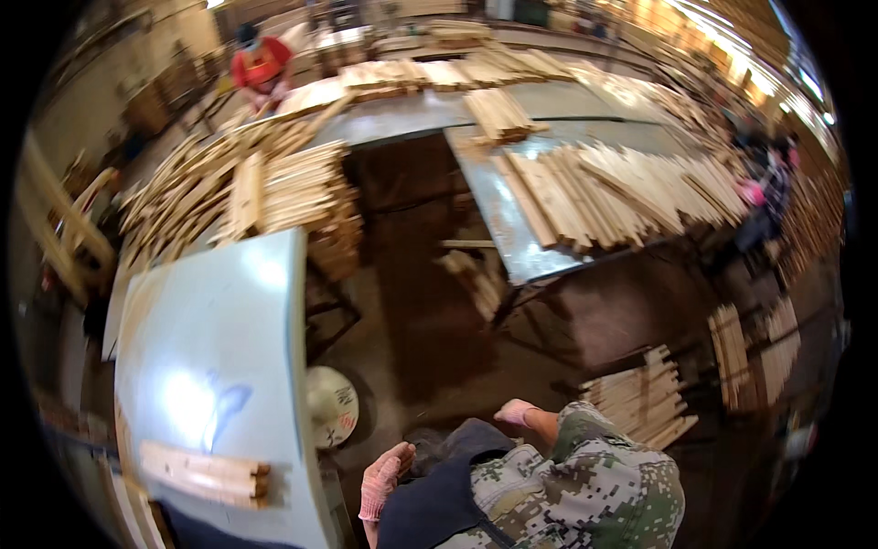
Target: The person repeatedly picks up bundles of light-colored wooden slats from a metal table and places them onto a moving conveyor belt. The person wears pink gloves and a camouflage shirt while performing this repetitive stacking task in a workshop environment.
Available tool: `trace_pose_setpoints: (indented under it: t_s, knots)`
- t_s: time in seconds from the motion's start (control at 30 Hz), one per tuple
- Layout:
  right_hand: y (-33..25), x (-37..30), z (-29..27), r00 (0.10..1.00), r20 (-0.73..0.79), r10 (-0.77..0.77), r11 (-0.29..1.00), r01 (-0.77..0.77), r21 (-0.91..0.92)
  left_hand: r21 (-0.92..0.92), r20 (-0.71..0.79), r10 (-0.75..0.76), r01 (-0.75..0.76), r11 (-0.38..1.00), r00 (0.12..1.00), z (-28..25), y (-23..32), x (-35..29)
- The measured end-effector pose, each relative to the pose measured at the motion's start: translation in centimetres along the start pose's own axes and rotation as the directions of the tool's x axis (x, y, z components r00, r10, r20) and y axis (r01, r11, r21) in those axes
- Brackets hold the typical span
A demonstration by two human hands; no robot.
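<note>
My left hand (386, 476), in a pale pink knitted glove, hangs beside the dark apron (430, 499) with its fingers loosely stretched and nothing in them. It is to the right of a pale sheet-topped table (233, 339), apart from its edge. On that table's near end lies a small group of wooden strips (206, 471). My right hand (519, 412), gloved alike, is in front of the camouflage sleeve (594, 444). Its fingers look curled in, somewhat blurred, and no object shows in them. Neither hand touches any wood.
A round white lid or bucket top (331, 407) stands by the left table. Wooden strips (622, 197) cover the metal-topped table (530, 261) ahead right. More strips are stacked on the left (297, 188) and on the floor (640, 398). People work far left (261, 69) and right (773, 188).
</note>
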State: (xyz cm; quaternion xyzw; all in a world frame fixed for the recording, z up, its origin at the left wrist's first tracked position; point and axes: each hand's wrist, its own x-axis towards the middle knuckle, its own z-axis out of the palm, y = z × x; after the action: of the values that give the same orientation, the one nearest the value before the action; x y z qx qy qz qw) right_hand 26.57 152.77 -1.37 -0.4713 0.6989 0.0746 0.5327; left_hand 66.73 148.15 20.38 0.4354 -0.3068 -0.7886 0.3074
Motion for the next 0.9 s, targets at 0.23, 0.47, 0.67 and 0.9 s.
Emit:
trace_pose_setpoints:
  t_s: [0.23, 0.47, 0.67, 0.9]
  knots:
    - [3.1, 6.5, -6.1, 0.982, -0.138, -0.130, 0.985, 0.112, -0.130, 0.222, 0.164, -0.127, 0.089, 0.971, 0.978, 7.2, 5.2, 13.6]
    - [4.1, 7.6, -4.7, 0.960, -0.281, 0.008, 0.968, 0.063, 0.243, 0.418, 0.231, -0.332, 0.215, 0.883, 0.914, 11.5, 8.7, 23.3]
    - [9.4, 11.0, -3.2, 0.997, -0.028, 0.075, 0.990, -0.071, 0.125, 0.460, 0.309, -0.353, 0.185, 0.868, 0.883, 9.9, 11.0, 34.4]
    - [7.4, 15.0, -14.2, 0.981, -0.181, -0.068, 0.998, 0.069, -0.005, 0.517, 0.267, -0.263, 0.093, 0.851, 0.927, 10.6, 23.0, 48.3]
